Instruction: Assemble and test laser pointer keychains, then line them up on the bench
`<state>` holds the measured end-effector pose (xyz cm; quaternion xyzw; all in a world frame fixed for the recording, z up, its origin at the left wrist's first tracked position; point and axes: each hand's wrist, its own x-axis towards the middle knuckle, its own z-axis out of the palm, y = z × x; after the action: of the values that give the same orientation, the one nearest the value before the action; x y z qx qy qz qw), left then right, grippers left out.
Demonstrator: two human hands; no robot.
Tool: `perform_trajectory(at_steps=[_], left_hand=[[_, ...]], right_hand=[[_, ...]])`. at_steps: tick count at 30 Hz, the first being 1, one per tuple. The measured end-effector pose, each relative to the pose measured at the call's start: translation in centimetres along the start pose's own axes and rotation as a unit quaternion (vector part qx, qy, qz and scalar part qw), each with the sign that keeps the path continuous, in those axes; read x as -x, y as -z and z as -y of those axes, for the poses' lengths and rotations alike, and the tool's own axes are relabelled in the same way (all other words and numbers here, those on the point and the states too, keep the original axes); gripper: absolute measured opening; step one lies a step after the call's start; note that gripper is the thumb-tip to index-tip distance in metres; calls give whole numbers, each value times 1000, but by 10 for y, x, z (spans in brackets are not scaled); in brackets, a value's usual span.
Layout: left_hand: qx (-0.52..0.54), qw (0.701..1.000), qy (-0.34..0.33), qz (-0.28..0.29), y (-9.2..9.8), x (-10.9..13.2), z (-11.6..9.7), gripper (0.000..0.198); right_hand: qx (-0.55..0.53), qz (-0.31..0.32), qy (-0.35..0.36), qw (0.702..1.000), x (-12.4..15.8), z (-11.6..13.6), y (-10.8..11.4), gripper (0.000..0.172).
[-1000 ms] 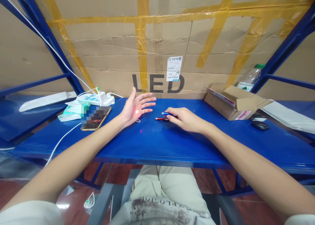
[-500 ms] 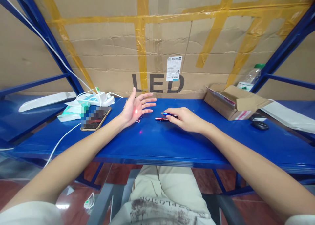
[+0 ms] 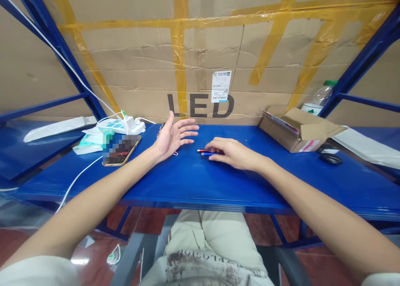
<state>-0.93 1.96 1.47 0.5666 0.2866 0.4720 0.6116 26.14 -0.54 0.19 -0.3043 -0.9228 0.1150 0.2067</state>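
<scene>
My left hand (image 3: 171, 138) is held up over the blue table, palm turned toward the right and fingers spread, holding nothing. Partly hidden behind it, small beaded or looped items (image 3: 160, 130) show on the table. A red pen (image 3: 200, 151) and a blue laser pen (image 3: 206, 154) lie side by side on the table, tips pointing left. My right hand (image 3: 231, 152) is curled over their rear parts, the index finger by the red one and the thumb by the blue one. The fingers hide the back ends of both.
A phone (image 3: 125, 152), a tissue pack (image 3: 92, 141) and a white power strip (image 3: 134, 126) sit at left. On the right are an open cardboard box (image 3: 300, 127), a black mouse (image 3: 330, 159) and a plastic bottle (image 3: 321, 95). A large cardboard sheet (image 3: 137, 69) stands behind.
My right hand has brought the blue laser pen down from above the red pen to its near side. The red light spots on my left palm and the table are gone.
</scene>
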Motion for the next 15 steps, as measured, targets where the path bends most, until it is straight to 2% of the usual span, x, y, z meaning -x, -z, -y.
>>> perform_trajectory(at_steps=[3,15], left_hand=[[-3,1000,-1,2,0,0,0,86],[-12,1000,-2,6,1,0,1,88]], right_hand=[[-34,16,-9,999,-1,2,-3,16],[-44,30,-13,998,-2,4,-5,13]])
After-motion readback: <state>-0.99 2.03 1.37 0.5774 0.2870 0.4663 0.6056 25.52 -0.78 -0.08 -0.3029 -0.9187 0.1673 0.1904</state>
